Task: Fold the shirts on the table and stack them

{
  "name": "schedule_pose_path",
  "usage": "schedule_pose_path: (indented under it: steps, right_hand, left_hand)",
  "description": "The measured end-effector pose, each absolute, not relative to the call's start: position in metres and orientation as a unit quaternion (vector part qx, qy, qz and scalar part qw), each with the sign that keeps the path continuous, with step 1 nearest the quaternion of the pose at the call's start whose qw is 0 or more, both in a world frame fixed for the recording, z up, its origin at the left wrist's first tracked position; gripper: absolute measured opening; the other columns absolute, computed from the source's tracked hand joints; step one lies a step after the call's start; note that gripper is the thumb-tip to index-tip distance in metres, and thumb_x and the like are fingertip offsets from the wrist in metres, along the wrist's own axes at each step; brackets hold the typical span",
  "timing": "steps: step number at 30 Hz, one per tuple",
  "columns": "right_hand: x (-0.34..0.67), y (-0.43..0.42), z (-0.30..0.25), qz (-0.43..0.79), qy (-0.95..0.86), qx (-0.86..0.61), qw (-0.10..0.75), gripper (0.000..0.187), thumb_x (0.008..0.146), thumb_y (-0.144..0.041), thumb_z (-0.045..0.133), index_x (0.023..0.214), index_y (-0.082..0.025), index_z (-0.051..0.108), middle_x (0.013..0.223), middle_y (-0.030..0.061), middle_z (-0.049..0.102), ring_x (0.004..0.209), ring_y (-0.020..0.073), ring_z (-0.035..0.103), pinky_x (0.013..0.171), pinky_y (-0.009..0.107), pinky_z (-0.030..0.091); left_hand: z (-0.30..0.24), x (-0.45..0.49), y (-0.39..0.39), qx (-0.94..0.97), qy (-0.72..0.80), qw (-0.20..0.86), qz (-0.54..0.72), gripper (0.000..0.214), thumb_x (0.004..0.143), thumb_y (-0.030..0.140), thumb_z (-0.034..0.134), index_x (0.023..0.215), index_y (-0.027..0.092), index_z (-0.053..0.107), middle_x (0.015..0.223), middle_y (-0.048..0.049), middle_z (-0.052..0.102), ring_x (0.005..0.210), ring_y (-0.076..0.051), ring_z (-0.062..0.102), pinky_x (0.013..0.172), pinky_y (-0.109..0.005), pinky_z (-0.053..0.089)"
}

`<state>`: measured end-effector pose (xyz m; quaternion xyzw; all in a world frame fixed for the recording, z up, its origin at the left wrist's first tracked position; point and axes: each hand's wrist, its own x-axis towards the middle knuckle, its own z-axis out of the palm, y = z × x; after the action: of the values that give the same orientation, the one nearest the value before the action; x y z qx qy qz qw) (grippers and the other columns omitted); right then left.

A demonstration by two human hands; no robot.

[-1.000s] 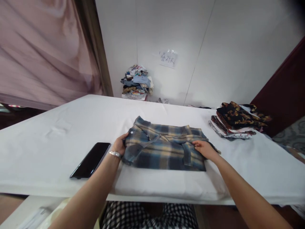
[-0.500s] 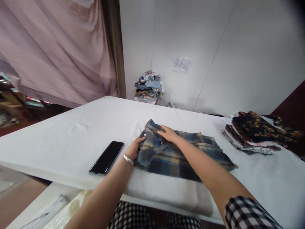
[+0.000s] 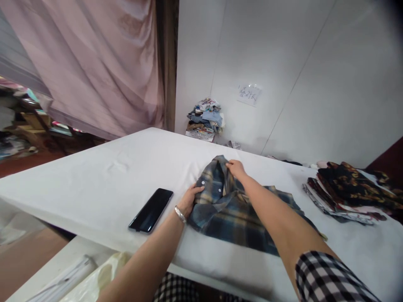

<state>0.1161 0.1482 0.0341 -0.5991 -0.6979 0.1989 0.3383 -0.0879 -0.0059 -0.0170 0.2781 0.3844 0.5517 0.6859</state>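
A blue, grey and tan plaid shirt point(image 3: 233, 214) lies across the white table in front of me, its collar end at the left and a few pale buttons showing. My left hand point(image 3: 189, 199), with a silver bracelet at the wrist, grips the shirt's left edge, thumb on top near a button. Farther back, my right hand point(image 3: 236, 168) pinches the cloth near the collar and holds it slightly raised. Fingers under the fabric are hidden. To the left of my left hand lies a black smartphone point(image 3: 151, 209), apart from the shirt.
The white table point(image 3: 103, 188) spreads to both sides. A stack of folded clothes point(image 3: 349, 188) sits at the right. Behind the table, another clothes pile point(image 3: 206, 119) stands by the wall under a paper sign point(image 3: 249, 94). A pink curtain point(image 3: 110, 63) hangs at the left.
My right hand has drawn the collar cloth away and to the right, uncovering a second button. My left hand keeps its grip at the left edge. The whole view has shifted somewhat.
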Motion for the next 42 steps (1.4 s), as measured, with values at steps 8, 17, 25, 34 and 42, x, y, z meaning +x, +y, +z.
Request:
schedule_pose_path:
  steps: [8, 17, 25, 34, 42]
  right_hand:
    - [0.232, 0.145, 0.087, 0.153, -0.523, -0.592, 0.594, 0.033, 0.077, -0.049, 0.049, 0.081, -0.019, 0.061, 0.070, -0.0008, 0.061, 0.073, 0.0172, 0.054, 0.067, 0.027, 0.044]
    - [0.306, 0.094, 0.108, 0.165, -0.447, -0.481, 0.736, 0.029, 0.069, -0.045, 0.059, 0.086, -0.021, 0.056, 0.072, -0.0041, 0.056, 0.068, 0.0133, 0.052, 0.066, 0.026, 0.046]
    - [0.376, 0.024, 0.051, 0.243, -0.549, -0.646, 0.471, 0.023, 0.063, -0.026, 0.061, 0.084, -0.022, 0.068, 0.076, 0.0041, 0.071, 0.080, 0.0256, 0.067, 0.079, 0.042, 0.054]
    - [0.321, 0.019, 0.054, 0.189, -0.735, -0.562, 0.329, 0.045, 0.064, -0.024, 0.072, 0.109, -0.025, 0.073, 0.131, 0.0066, 0.067, 0.127, 0.0304, 0.055, 0.115, 0.044, 0.036]
    - [0.312, 0.047, 0.046, 0.192, -0.743, -0.578, 0.277, 0.023, 0.051, -0.015, 0.082, 0.054, -0.025, 0.060, 0.064, 0.0048, 0.066, 0.078, 0.0264, 0.064, 0.079, 0.040, 0.047]
  left_hand:
    - [-0.019, -0.088, -0.005, 0.417, 0.446, 0.570, 0.549, 0.070, 0.060, 0.025, 0.085, 0.125, 0.019, 0.061, 0.130, -0.0122, 0.065, 0.109, -0.028, 0.065, 0.097, -0.038, 0.050]
    - [-0.020, -0.068, -0.024, 0.517, 0.512, 0.528, 0.438, 0.097, 0.058, 0.037, 0.089, 0.143, 0.018, 0.046, 0.134, -0.0185, 0.059, 0.104, -0.028, 0.064, 0.087, -0.036, 0.050]
    - [-0.003, -0.051, -0.075, 0.641, 0.582, 0.405, 0.295, 0.008, 0.072, 0.030, 0.066, 0.072, 0.022, 0.064, 0.062, 0.0014, 0.061, 0.063, -0.019, 0.057, 0.059, -0.027, 0.034]
    - [0.000, -0.029, -0.110, 0.594, 0.629, 0.397, 0.307, 0.037, 0.070, 0.051, 0.068, 0.096, 0.025, 0.064, 0.069, -0.0037, 0.066, 0.068, -0.029, 0.062, 0.062, -0.037, 0.039]
    - [-0.007, -0.031, -0.114, 0.624, 0.639, 0.356, 0.275, 0.017, 0.070, 0.031, 0.061, 0.061, 0.025, 0.048, 0.058, 0.0008, 0.055, 0.062, -0.022, 0.054, 0.059, -0.034, 0.034]
